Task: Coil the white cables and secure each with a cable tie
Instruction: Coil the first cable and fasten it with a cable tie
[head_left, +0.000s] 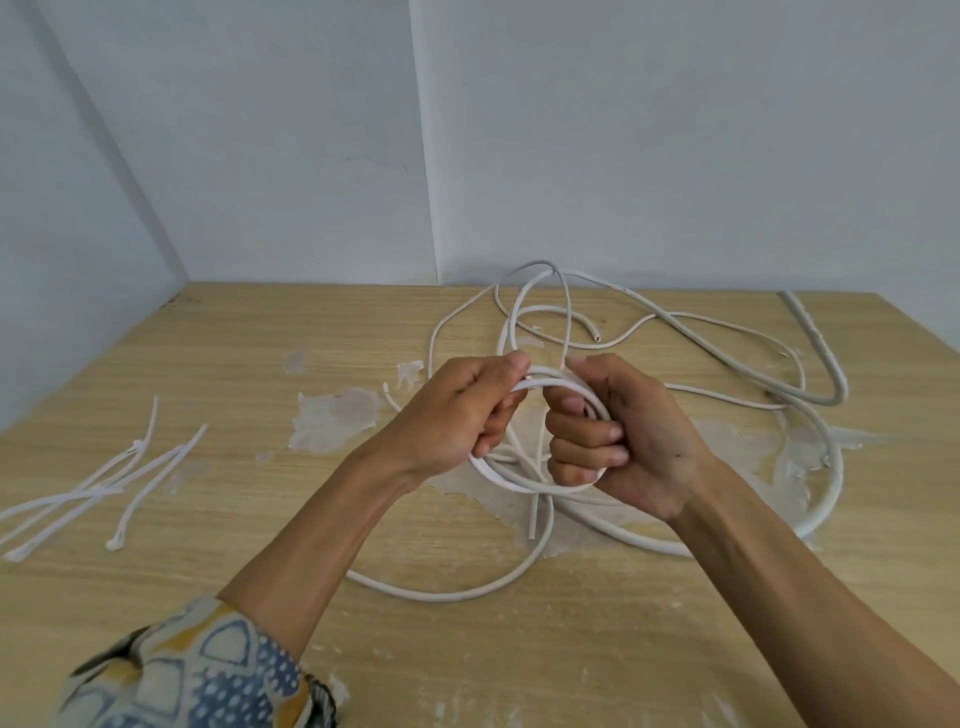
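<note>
A thin white cable (511, 480) is wound into a small coil held above the table's middle. My left hand (457, 415) pinches the coil's top left between thumb and fingers. My right hand (618, 436) grips the coil's right side, fingers curled round the loops. The cable's loose length (452, 595) trails in a wide loop on the table below and runs up behind the hands. A thicker white cable (826, 400) lies in open loops at the right. Several white cable ties (104, 488) lie scattered at the left.
The wooden table (234, 353) has pale patches of peeled surface around the middle. White walls meet in a corner behind it. A patterned sleeve (197, 675) covers my left upper arm at the bottom left.
</note>
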